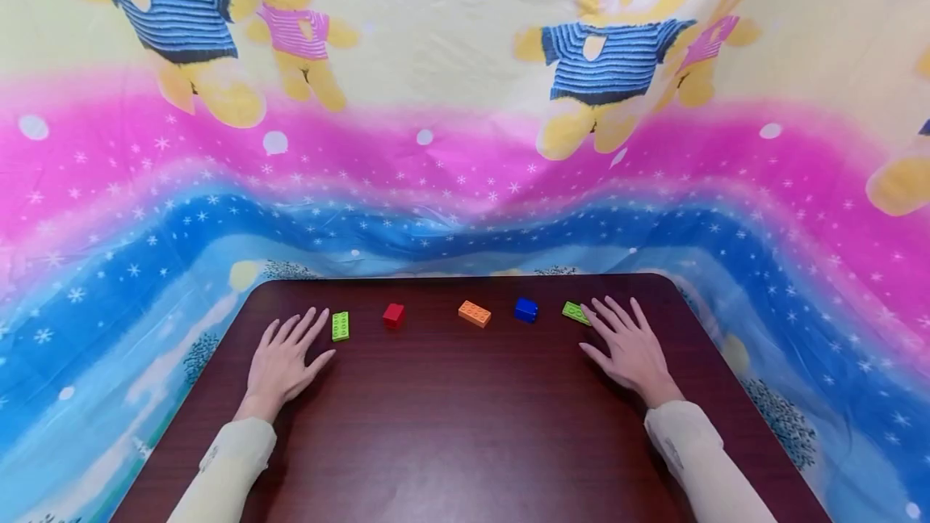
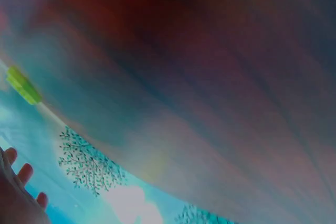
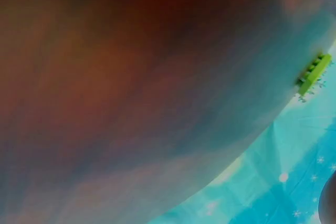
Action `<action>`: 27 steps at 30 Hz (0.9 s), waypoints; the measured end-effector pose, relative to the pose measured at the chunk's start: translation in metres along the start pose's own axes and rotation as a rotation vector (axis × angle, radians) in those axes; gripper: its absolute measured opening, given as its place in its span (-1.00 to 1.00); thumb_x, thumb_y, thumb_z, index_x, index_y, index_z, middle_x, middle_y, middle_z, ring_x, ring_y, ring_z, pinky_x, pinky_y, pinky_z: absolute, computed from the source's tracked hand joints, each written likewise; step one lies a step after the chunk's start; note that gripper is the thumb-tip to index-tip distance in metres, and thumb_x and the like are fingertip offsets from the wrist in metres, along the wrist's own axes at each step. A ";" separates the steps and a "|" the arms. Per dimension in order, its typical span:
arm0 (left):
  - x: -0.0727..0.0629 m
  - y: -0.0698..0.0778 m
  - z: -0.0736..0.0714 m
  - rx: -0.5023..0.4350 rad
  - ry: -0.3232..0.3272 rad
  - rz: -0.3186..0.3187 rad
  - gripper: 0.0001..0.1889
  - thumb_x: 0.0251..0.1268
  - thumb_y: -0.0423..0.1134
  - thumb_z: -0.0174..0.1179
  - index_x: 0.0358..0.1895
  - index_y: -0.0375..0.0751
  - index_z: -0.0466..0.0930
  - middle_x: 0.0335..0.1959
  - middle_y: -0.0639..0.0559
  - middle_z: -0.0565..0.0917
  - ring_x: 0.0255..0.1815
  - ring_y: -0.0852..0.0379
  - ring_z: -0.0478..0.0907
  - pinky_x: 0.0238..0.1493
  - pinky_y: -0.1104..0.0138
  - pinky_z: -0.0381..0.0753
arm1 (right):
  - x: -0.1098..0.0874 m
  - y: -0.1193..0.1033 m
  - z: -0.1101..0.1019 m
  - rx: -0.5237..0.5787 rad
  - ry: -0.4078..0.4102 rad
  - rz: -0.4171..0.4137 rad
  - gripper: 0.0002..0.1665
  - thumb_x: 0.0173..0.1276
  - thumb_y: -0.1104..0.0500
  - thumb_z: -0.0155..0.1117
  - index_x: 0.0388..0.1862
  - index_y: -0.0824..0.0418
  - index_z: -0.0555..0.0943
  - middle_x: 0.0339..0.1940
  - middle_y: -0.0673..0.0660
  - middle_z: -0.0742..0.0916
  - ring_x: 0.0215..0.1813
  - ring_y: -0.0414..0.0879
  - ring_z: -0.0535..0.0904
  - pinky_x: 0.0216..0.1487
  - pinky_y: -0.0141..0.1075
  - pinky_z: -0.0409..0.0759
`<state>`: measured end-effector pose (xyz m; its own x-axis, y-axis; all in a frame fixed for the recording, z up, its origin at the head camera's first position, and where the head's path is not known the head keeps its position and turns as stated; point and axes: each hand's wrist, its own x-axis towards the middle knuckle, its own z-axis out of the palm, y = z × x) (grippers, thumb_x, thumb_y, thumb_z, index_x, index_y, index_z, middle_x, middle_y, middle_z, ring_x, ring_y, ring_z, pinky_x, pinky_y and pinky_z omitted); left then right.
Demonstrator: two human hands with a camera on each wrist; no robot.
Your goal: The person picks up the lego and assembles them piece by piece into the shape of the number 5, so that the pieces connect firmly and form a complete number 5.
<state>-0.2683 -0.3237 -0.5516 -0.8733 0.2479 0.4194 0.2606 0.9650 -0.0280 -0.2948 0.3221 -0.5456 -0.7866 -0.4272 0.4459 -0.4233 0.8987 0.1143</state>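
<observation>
My left hand (image 1: 282, 361) is spread palm down over the left part of the table, fingers straight, holding nothing. Just right of its fingertips lies a light green toy brick (image 1: 341, 326), also in the left wrist view as a green brick (image 2: 23, 85). A red brick (image 1: 394, 315) comes after it, then an orange brick (image 1: 475, 313) and a blue brick (image 1: 526, 310) in a loose row. At the right end another green brick (image 1: 576, 313) is partly covered by the fingertips of my right hand (image 1: 630, 349), whose fingers are spread and straight.
The dark wood table (image 1: 465, 418) has rounded far corners, and the bricks lie close to its far edge. A patterned cloth (image 1: 450, 152) with bears and snowflakes hangs behind and along both sides.
</observation>
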 end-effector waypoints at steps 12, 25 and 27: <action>0.026 0.020 0.004 -0.510 -0.175 -0.345 -0.07 0.44 0.17 0.22 0.67 -0.19 -0.01 0.47 -0.47 0.30 0.39 -0.50 0.22 0.37 -0.40 0.24 | 0.043 -0.034 0.000 0.192 -0.122 0.164 -0.11 0.44 -0.25 0.29 0.64 -0.01 0.27 0.58 0.20 0.43 0.58 0.22 0.29 0.58 0.23 0.19; 0.045 0.035 0.002 -0.767 -0.232 -0.604 -0.04 0.43 0.01 0.31 0.61 -0.44 -0.04 0.40 -0.48 0.31 0.39 -0.41 0.37 0.40 -0.20 0.42 | 0.076 -0.059 0.021 0.471 -0.162 0.352 -0.19 0.51 -0.13 0.30 0.62 0.07 0.31 0.47 0.27 0.49 0.40 0.25 0.44 0.34 0.27 0.49; 0.046 0.037 0.002 -0.772 -0.226 -0.616 -0.06 0.42 -0.02 0.31 0.59 -0.47 -0.02 0.40 -0.49 0.32 0.38 -0.41 0.38 0.39 -0.19 0.43 | 0.079 -0.062 0.025 0.516 -0.180 0.382 -0.19 0.52 -0.13 0.29 0.62 0.08 0.30 0.46 0.27 0.49 0.43 0.25 0.43 0.37 0.27 0.48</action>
<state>-0.3000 -0.2768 -0.5348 -0.9821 -0.1871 -0.0215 -0.1370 0.6312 0.7634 -0.3420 0.2300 -0.5398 -0.9679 -0.1382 0.2101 -0.2254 0.8469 -0.4815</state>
